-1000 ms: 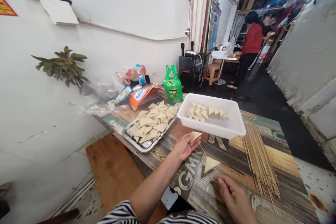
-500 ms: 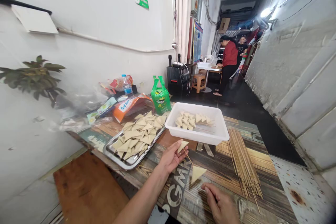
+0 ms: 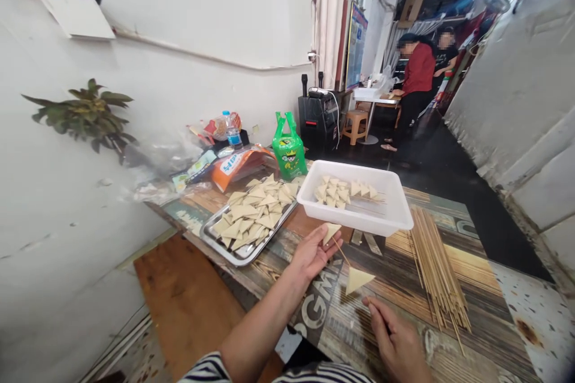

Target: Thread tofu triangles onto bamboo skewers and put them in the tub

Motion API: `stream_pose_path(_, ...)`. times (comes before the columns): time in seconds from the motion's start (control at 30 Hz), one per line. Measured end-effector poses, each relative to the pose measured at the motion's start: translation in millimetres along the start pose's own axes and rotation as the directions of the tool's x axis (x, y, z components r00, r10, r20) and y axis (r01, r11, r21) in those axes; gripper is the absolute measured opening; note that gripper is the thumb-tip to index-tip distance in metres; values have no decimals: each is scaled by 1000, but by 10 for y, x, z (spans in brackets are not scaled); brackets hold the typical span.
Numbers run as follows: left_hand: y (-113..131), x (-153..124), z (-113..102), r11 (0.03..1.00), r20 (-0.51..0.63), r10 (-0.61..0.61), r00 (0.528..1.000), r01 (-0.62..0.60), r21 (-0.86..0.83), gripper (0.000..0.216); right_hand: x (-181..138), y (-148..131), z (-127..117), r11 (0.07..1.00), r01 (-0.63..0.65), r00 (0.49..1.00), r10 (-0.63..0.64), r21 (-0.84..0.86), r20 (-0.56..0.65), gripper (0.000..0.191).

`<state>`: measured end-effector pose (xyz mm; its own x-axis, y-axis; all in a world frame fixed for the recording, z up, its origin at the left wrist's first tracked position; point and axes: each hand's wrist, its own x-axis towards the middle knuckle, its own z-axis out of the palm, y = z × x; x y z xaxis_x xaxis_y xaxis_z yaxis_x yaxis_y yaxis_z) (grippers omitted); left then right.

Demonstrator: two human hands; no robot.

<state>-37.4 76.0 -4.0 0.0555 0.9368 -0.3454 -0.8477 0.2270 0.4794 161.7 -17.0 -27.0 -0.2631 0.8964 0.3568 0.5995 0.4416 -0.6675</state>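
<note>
Left hand: palm turned up, thumb and fingers pinching one pale triangular piece above the table, near the front wall of the white tub. Right hand: thumb and forefinger pressed together at the lower end of a thin skewer, little of which shows at the fingertips. Skewer: one, slanting between the two hands, its upper end at the piece in the left hand. Second triangular piece: one, on the skewer, between the hands and just beside the right fingertips. Metal tray: one, left of the left hand, heaped with loose triangles of the same pale kind. White tub: one, rectangular, beyond the hands, containing skewered triangles grouped toward its left and middle. Bundle of bare sticks: laid lengthwise on the table, right of the tub and well apart from the tray. Green bag: one, with handles standing up, behind the tray and tub. Orange-and-white packet: one, behind the tray. Bottle: one, blue cap, behind the packet. Black speaker: one, with two microphones, beyond the green bag. Background: person in a red top, bent over a far table; second person in black alongside.
</note>
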Motion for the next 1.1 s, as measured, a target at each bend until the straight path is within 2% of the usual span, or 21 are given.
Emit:
stream_pose_path(0.17, 8, -63, 34, 1000, -13, -16, 1000, 16, -15, 15, 24, -47, -11, 999, 27, 1000, -27, -17, -5, 33)
stream_pose_path(0.7, -42, -98, 47, 999, 59, -38, 998, 38, 2, 15, 20, 8, 4, 994, 98, 994, -100, -42, -48, 28)
stream_pose_path(1.1, -81, -168, 99, 998, 28, -54, 998, 54, 28, 14, 4, 45, 12, 997, 64, 998, -64, -42, 6, 29)
